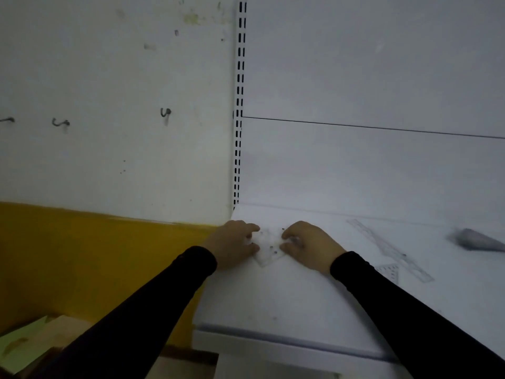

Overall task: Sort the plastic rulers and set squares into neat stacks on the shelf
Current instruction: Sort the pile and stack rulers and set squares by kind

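White metal shelving fills the view, its flat white shelf (287, 296) meeting a slotted white upright (239, 105) at the back corner, with a stained white wall and a yellow band off beyond the left hand (232, 243). Both hands rest on the shelf close together, and between them lies a small stack of clear plastic set squares (269, 248), one corner pointing back toward the person. The left hand's fingers curl against the stack's left edge and the right hand (310, 246) curls against its right edge, fingertips touching the plastic; this looks like squeezing the pieces from both sides to bring their edges flush, though the dim, soft picture does not show how many pieces there are. Holding it from two sides probably keeps the slippery sheets from fanning. Out past the right hand a long clear plastic ruler (390, 250) lies slantwise on the shelf, with a smaller clear set square (389, 272) near its closer end, both untouched and seemingly waiting to be sorted. Farther right lies a blurred grey cone-shaped object (476, 239)
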